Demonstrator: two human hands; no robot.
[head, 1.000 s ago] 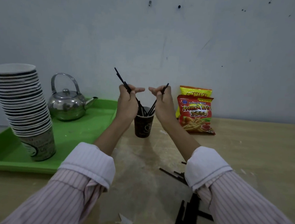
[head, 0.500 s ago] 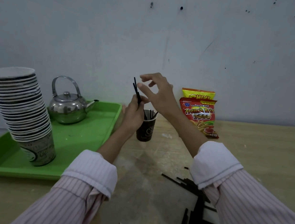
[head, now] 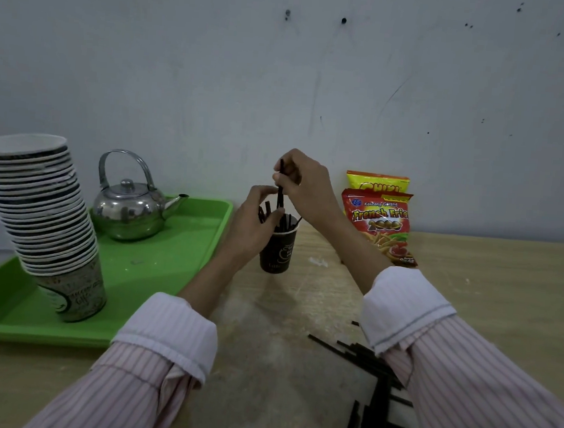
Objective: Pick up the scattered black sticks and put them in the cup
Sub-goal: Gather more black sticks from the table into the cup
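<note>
Head view, looking down at a wooden tabletop (head: 470,296). Pinches one black stick (head: 280,198) in the fingers of the right hand (head: 305,182), upright, right above the cup (head: 278,247). Half a second ago had that hand open and spread, holding nothing. Grips a few short sticks (head: 267,209) in the curled fingers of the left hand (head: 255,220), just beside the cup's rim and lower than before. Has more sticks already standing inside the cup. Has not moved the cup: same spot on the tabletop, between the green tray (head: 168,265) and the snack bags (head: 380,218). Leaves a pile of loose sticks (head: 379,400) lying flat on the tabletop by the right sleeve (head: 401,304), same as before. On the tray, as earlier: a shiny kettle (head: 129,208) and a tall, leaning stack of paper cups (head: 37,215).
</note>
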